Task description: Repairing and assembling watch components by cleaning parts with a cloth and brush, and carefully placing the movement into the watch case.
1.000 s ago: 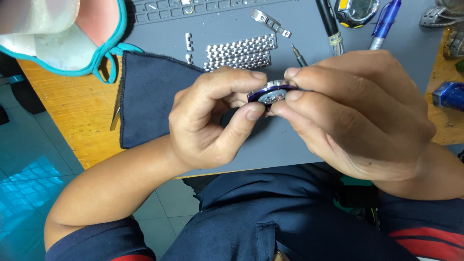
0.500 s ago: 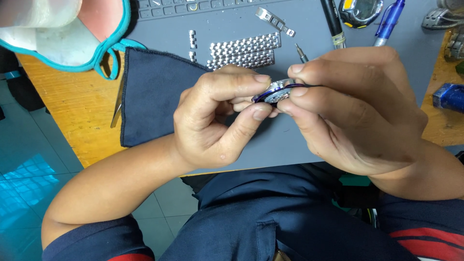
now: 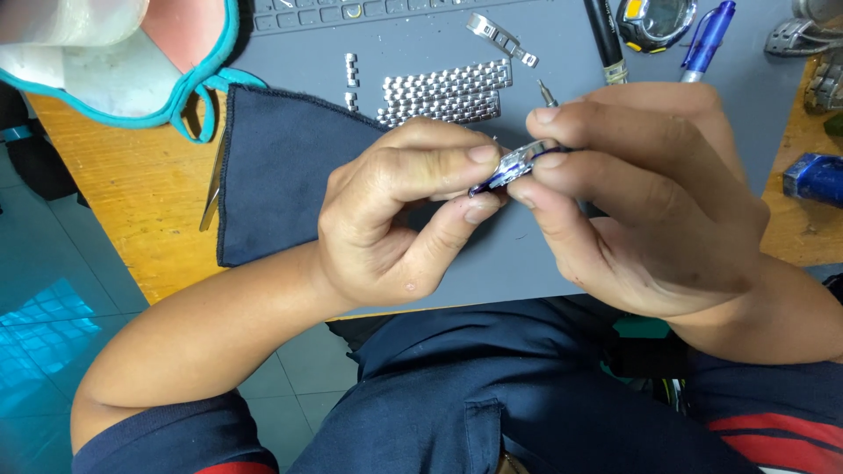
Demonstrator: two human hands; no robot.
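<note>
Nearest the camera, a small blue-and-silver watch case (image 3: 514, 167) is pinched edge-on between both hands above the grey work mat (image 3: 492, 263). The left hand (image 3: 395, 219) is closed on its left end with thumb and forefinger; the right hand (image 3: 641, 193) is closed on its right end. Most of the case is hidden by the fingertips, so its face cannot be made out. The right hand's palm and lower fingers are turned away from view.

Under the left hand a dark blue cloth (image 3: 281, 167) is spread over the mat's corner. Beyond the hands a row of steel bracelet links (image 3: 443, 92) is laid out, and a thin screwdriver tip (image 3: 546, 91) is half covered by the right forefinger. A digital watch (image 3: 654, 19) and a blue pen (image 3: 705, 37) are cut off at the top edge.

Compared with half a second ago, the grip is unchanged, and the case is tilted slightly more steeply.
</note>
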